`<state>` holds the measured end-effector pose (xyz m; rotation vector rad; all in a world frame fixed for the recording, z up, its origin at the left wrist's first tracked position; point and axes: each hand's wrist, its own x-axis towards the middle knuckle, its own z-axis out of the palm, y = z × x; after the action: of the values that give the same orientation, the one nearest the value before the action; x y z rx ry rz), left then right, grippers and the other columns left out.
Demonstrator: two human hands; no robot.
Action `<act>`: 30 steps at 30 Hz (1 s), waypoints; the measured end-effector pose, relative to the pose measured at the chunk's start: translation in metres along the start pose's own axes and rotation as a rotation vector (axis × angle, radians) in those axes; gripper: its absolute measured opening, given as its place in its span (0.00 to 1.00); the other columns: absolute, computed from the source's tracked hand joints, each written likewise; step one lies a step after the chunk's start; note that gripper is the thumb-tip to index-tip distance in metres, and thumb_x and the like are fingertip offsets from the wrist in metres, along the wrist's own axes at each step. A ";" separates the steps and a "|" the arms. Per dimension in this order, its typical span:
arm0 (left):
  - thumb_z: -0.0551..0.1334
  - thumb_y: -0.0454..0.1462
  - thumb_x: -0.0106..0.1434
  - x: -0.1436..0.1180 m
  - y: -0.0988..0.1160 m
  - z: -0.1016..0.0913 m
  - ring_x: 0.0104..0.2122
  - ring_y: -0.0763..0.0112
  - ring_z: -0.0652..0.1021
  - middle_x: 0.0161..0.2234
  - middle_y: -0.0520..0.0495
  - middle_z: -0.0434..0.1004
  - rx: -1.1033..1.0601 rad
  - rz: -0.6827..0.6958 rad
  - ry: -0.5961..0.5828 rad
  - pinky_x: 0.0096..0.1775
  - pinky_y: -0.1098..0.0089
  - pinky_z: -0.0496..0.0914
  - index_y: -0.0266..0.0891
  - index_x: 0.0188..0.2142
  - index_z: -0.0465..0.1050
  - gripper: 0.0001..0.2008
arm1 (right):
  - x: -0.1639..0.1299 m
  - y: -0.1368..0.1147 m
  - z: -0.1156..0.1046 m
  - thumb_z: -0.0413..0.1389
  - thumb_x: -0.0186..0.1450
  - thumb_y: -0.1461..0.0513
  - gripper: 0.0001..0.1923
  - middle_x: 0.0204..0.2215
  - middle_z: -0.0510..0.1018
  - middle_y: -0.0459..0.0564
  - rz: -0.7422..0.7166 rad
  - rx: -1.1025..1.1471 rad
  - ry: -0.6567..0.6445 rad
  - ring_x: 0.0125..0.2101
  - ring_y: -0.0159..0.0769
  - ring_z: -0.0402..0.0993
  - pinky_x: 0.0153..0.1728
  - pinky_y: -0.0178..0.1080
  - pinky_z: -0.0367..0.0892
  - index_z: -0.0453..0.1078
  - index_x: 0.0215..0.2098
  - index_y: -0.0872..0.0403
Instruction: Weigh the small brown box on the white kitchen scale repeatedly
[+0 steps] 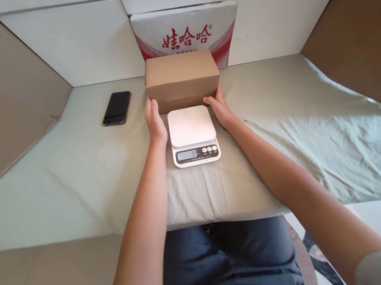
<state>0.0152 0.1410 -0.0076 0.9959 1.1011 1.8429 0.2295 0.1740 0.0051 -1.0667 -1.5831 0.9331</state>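
Found the box (181, 73) lying flat on the cloth-covered worktop (72, 183), in the middle, just beyond the scale (192, 134); could not tell whether the two touched. Saw the left hand (155, 124) laid against the box's left end, low down near the near corner, fingers stretched out and not curled round anything. Saw the right hand (220, 107) likewise on the right end, open and flat, thumb towards the box's near face. Held nothing clamped in either; merely bracketed the box between two palms, with the scale between the wrists.

Read a lone zero on the scale's display (186, 154), with the platform bare. Noted a phone (117, 107) face up, well to the left of the box, and a red-printed carton (185, 30) standing against the far wall behind it.

Judged the grip sound only with even pressure from both sides: palms square on the ends, fingers spread a little lower to get under the edges, since smooth cardboard can slip from flat hands. Judged it wise also to keep the forearms off the scale's platform and to keep the box level.
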 end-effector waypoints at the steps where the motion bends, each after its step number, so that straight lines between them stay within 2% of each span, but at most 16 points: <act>1: 0.57 0.49 0.76 0.001 0.001 -0.001 0.73 0.64 0.68 0.70 0.44 0.72 0.008 0.041 -0.033 0.73 0.64 0.59 0.42 0.62 0.74 0.23 | -0.001 -0.002 -0.001 0.53 0.60 0.47 0.50 0.73 0.65 0.52 -0.004 -0.001 -0.004 0.75 0.47 0.57 0.80 0.54 0.49 0.42 0.76 0.47; 4: 0.59 0.57 0.72 0.002 0.013 -0.001 0.75 0.62 0.65 0.71 0.46 0.71 0.030 0.110 -0.060 0.73 0.64 0.58 0.45 0.62 0.75 0.27 | -0.003 -0.015 -0.005 0.52 0.60 0.42 0.53 0.77 0.59 0.50 -0.053 0.022 0.015 0.77 0.48 0.53 0.80 0.54 0.48 0.38 0.77 0.45; 7: 0.61 0.62 0.67 -0.009 0.044 -0.003 0.77 0.60 0.60 0.71 0.47 0.70 0.055 0.136 -0.052 0.74 0.63 0.57 0.48 0.62 0.76 0.33 | -0.010 -0.039 -0.013 0.48 0.65 0.38 0.50 0.77 0.57 0.47 -0.213 0.032 0.004 0.79 0.48 0.49 0.80 0.56 0.49 0.35 0.78 0.41; 9: 0.62 0.64 0.65 -0.028 0.066 -0.008 0.77 0.57 0.59 0.72 0.46 0.70 0.052 0.182 -0.063 0.75 0.61 0.56 0.49 0.62 0.76 0.35 | -0.026 -0.056 -0.021 0.46 0.67 0.37 0.48 0.78 0.55 0.45 -0.303 0.008 -0.011 0.79 0.49 0.48 0.80 0.58 0.49 0.33 0.78 0.38; 12: 0.60 0.67 0.63 -0.071 0.087 -0.021 0.76 0.54 0.62 0.72 0.46 0.70 0.083 0.165 -0.050 0.74 0.57 0.59 0.51 0.63 0.76 0.37 | -0.068 -0.069 -0.031 0.47 0.66 0.35 0.50 0.79 0.50 0.44 -0.289 -0.082 -0.054 0.80 0.52 0.45 0.79 0.61 0.49 0.31 0.78 0.37; 15: 0.61 0.67 0.62 -0.110 0.086 -0.033 0.75 0.50 0.64 0.72 0.41 0.70 0.085 0.091 -0.026 0.73 0.53 0.61 0.50 0.64 0.75 0.40 | -0.105 -0.063 -0.033 0.48 0.67 0.37 0.49 0.79 0.52 0.46 -0.242 -0.046 -0.056 0.78 0.56 0.49 0.78 0.64 0.51 0.32 0.78 0.36; 17: 0.60 0.67 0.62 -0.123 0.080 -0.036 0.75 0.49 0.64 0.72 0.40 0.70 0.096 0.078 -0.021 0.73 0.52 0.61 0.50 0.65 0.74 0.40 | -0.117 -0.055 -0.031 0.47 0.66 0.37 0.48 0.78 0.53 0.47 -0.222 -0.034 -0.029 0.77 0.56 0.52 0.77 0.63 0.53 0.32 0.78 0.36; 21: 0.60 0.66 0.64 -0.125 0.070 -0.034 0.75 0.51 0.63 0.72 0.40 0.70 0.141 0.111 -0.014 0.74 0.54 0.58 0.48 0.67 0.73 0.40 | -0.119 -0.047 -0.022 0.47 0.67 0.42 0.47 0.77 0.56 0.50 -0.165 -0.001 -0.002 0.77 0.52 0.53 0.78 0.60 0.54 0.35 0.78 0.40; 25: 0.60 0.65 0.65 -0.125 0.065 -0.031 0.74 0.49 0.65 0.71 0.37 0.70 0.164 0.101 0.033 0.74 0.53 0.58 0.45 0.66 0.73 0.40 | -0.122 -0.048 -0.018 0.51 0.65 0.48 0.45 0.76 0.58 0.51 -0.102 0.070 0.028 0.76 0.52 0.55 0.78 0.61 0.54 0.42 0.77 0.43; 30: 0.60 0.65 0.64 -0.131 0.064 -0.032 0.73 0.49 0.67 0.71 0.37 0.71 0.156 0.090 0.046 0.72 0.54 0.62 0.46 0.65 0.74 0.39 | -0.128 -0.046 -0.019 0.51 0.65 0.47 0.44 0.75 0.60 0.50 -0.102 0.064 0.032 0.74 0.52 0.57 0.76 0.61 0.57 0.43 0.77 0.41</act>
<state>0.0271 -0.0070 0.0098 1.1130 1.2625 1.8820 0.2568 0.0401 0.0139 -0.9436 -1.5559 0.8875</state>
